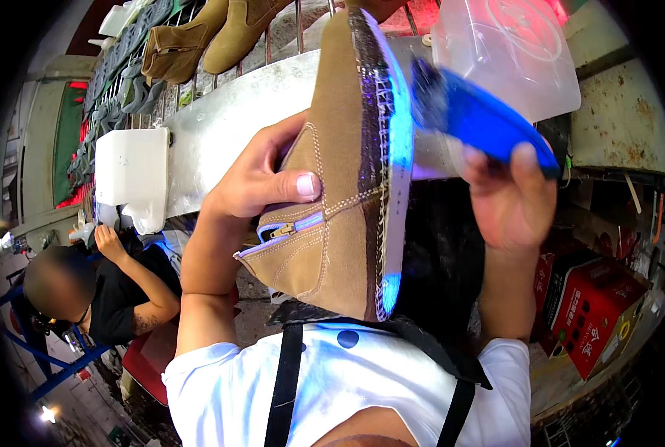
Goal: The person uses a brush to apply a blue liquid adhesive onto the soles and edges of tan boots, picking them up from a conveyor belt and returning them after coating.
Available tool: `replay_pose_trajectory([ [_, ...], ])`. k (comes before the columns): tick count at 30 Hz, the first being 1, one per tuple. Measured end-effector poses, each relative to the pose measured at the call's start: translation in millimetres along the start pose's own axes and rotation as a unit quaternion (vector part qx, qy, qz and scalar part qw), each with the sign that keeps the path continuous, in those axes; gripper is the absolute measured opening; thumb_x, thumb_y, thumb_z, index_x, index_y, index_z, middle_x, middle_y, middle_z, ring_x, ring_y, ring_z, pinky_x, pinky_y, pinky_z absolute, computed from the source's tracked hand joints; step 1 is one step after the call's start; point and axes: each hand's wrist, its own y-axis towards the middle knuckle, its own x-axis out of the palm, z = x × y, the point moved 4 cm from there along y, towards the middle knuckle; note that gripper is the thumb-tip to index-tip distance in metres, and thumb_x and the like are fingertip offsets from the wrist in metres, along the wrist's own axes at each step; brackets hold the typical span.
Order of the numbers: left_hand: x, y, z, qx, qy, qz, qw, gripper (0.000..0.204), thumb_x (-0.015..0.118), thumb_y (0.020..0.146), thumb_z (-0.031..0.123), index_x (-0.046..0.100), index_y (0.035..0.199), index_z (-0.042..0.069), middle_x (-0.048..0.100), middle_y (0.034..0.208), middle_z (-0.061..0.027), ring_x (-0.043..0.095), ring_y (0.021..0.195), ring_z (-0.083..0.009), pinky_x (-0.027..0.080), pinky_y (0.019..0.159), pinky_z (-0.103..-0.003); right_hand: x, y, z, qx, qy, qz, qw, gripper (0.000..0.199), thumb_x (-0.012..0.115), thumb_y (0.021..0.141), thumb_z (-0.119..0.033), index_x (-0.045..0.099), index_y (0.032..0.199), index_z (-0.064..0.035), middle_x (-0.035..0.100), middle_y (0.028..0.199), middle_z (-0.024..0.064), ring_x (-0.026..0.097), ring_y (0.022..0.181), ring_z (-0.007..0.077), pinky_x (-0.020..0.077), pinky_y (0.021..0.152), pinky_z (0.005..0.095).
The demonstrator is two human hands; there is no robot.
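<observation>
The tan suede boot (pixel 332 208) stands on end in front of the person's chest, its sole edge turned to the right and lit by a bluish glow along the stitched rim. The left hand (pixel 261 179) is clamped on the boot's upper, thumb pressed flat on the suede just above the side zipper, fingers wrapped behind the ankle part. To the right of the boot, the right hand (pixel 507 197) grips the handle of a blue brush (pixel 474 115), whose dark bristles touch the boot's sole near its upper end. The two hands are apart, one on each side of the boot.

Behind the boot runs a silvery metal desk (pixel 220 127). On it, left of the boot, sits a white plastic container (pixel 131 167); above and right of the boot stands a clear plastic tub (pixel 511 56). Further behind the boot, on a wire rack, lie two more tan boots (pixel 206 37). Lower right of the boot are red cartons (pixel 593 313). Lower left of the boot, another person in a black shirt (pixel 116 294) sits with one hand raised toward the desk edge.
</observation>
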Motion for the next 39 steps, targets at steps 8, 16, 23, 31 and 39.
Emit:
replay_pose_trajectory([
  [8, 15, -5, 2, -0.003, -0.017, -0.007, 1.0, 0.093, 0.087, 0.073, 0.031, 0.046, 0.145, -0.01, 0.064, 0.13, -0.0165, 0.061, 0.119, -0.0217, 0.044, 0.107, -0.034, 15, -29, -48, -0.153, -0.429, -0.299, 0.838, 0.05, 0.074, 0.093, -0.037, 0.068, 0.119, 0.0051, 0.073, 0.102, 0.0248, 0.075, 0.078, 0.0286, 0.0608, 0.072, 0.0363],
  [16, 30, -8, 9, -0.019, 0.023, 0.012, 0.999, 0.106, 0.092, 0.062, 0.033, 0.044, 0.144, -0.014, 0.064, 0.13, -0.0182, 0.064, 0.117, -0.0234, 0.046, 0.105, -0.034, 19, -1, -81, -0.209, -0.461, -0.257, 0.823, 0.038, 0.075, 0.092, -0.02, 0.066, 0.118, 0.0066, 0.072, 0.107, 0.0238, 0.074, 0.085, 0.0289, 0.0591, 0.074, 0.0353],
  [23, 29, -10, 13, -0.009, 0.033, -0.006, 0.999, 0.102, 0.092, 0.066, 0.023, 0.042, 0.148, -0.011, 0.062, 0.134, -0.0176, 0.061, 0.121, -0.0223, 0.044, 0.109, -0.035, 30, -17, -72, -0.245, -0.483, -0.344, 0.767, 0.035, 0.076, 0.087, -0.022, 0.066, 0.106, 0.0066, 0.072, 0.092, 0.0247, 0.074, 0.083, 0.0372, 0.0599, 0.076, 0.0412],
  [31, 31, -5, 12, -0.011, 0.035, -0.001, 0.999, 0.102, 0.092, 0.067, 0.023, 0.041, 0.149, -0.011, 0.062, 0.133, -0.0183, 0.061, 0.121, -0.0224, 0.044, 0.108, -0.034, 32, -28, -69, -0.197, -0.474, -0.321, 0.796, 0.03, 0.074, 0.087, -0.019, 0.066, 0.103, 0.005, 0.072, 0.092, 0.0256, 0.075, 0.078, 0.0356, 0.0608, 0.07, 0.0402],
  [39, 23, -5, 14, -0.006, 0.051, -0.016, 0.999, 0.097, 0.09, 0.07, 0.025, 0.043, 0.147, -0.011, 0.063, 0.132, -0.0187, 0.062, 0.12, -0.0224, 0.044, 0.108, -0.034, 34, -19, -67, -0.177, -0.477, -0.353, 0.785, 0.033, 0.075, 0.089, -0.025, 0.07, 0.104, 0.0042, 0.073, 0.093, 0.0254, 0.075, 0.079, 0.0345, 0.0606, 0.069, 0.0384],
])
